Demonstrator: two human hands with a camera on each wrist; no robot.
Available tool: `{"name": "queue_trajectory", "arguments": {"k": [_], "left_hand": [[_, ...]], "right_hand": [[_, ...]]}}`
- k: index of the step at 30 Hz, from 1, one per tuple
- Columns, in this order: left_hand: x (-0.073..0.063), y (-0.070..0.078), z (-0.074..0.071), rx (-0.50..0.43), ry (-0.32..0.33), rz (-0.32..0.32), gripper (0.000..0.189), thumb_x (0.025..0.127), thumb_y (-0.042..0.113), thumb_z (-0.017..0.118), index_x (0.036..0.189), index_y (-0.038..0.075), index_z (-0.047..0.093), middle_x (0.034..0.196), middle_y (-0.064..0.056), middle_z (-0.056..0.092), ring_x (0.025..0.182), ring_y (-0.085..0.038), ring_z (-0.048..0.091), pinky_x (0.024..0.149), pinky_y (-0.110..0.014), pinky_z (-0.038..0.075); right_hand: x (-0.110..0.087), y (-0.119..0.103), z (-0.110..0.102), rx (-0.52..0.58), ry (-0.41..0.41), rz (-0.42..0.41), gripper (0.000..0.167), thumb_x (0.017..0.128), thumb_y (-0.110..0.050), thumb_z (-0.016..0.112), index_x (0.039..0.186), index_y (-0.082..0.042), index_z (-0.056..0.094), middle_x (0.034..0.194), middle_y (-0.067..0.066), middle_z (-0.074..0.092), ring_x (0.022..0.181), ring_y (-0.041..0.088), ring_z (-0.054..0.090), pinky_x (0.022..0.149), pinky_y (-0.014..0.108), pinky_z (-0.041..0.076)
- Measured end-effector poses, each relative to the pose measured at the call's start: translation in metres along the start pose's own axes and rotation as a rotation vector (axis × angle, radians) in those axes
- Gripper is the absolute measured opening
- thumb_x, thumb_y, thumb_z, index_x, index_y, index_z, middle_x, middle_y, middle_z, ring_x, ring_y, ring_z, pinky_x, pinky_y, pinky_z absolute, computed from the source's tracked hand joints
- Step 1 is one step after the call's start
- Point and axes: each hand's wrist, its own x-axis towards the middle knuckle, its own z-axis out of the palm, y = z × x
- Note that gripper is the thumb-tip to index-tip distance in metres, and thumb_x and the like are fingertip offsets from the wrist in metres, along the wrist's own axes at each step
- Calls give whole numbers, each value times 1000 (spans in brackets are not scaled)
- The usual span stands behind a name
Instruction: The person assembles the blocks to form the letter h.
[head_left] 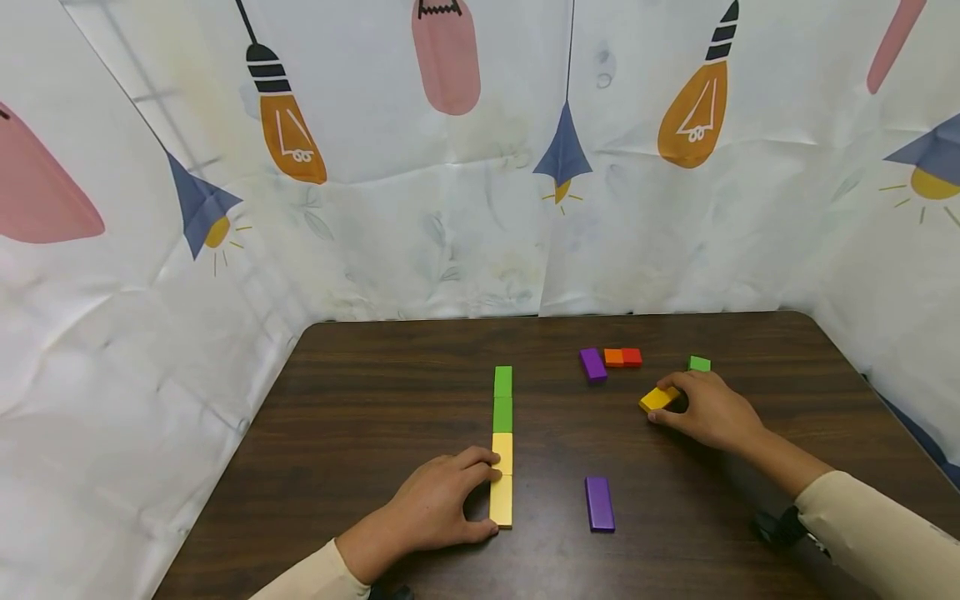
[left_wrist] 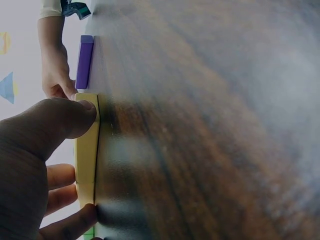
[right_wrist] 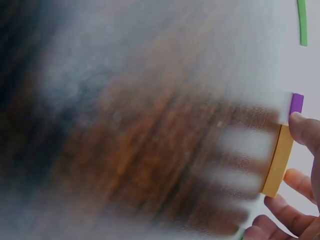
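Note:
A straight row on the table has two green blocks (head_left: 502, 398) at its far end and two pale yellow blocks (head_left: 503, 502) at its near end. My left hand (head_left: 438, 502) holds the nearest yellow block (left_wrist: 86, 155), thumb at its near end and fingertips farther along its left side. Farther right, my right hand (head_left: 708, 408) pinches a deeper yellow block (head_left: 657, 399) between thumb and fingers. In the right wrist view that yellow block (right_wrist: 278, 162) is close to the tabletop; whether it touches is unclear. A green block (head_left: 699, 363) is partly hidden behind the right hand.
One purple block (head_left: 599, 504) lies near the front, right of the row. Farther back are another purple block (head_left: 592, 365), an orange block (head_left: 613, 357) and a red block (head_left: 632, 357). A printed white cloth (head_left: 450, 233) stands behind the dark wooden table (head_left: 375, 383).

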Motion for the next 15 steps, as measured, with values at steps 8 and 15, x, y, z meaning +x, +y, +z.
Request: {"name": "queue_trajectory", "arguments": {"k": [8, 15], "left_hand": [[0, 0, -1, 2, -7, -5, 54, 85, 49, 79, 128, 19, 68, 138, 6, 55, 108, -16, 63, 91, -39, 53], [-1, 1, -1, -3, -20, -10, 54, 87, 50, 78, 129, 19, 67, 140, 6, 54, 109, -16, 63, 91, -39, 53]], "right_hand": [[2, -1, 0, 4, -1, -9, 58, 86, -50, 79, 124, -8, 70, 123, 15, 68, 114, 40, 58, 83, 60, 52], [3, -3, -2, 51, 26, -71, 50, 86, -39, 82, 123, -7, 71, 122, 10, 70, 115, 35, 62, 90, 59, 51]]}}
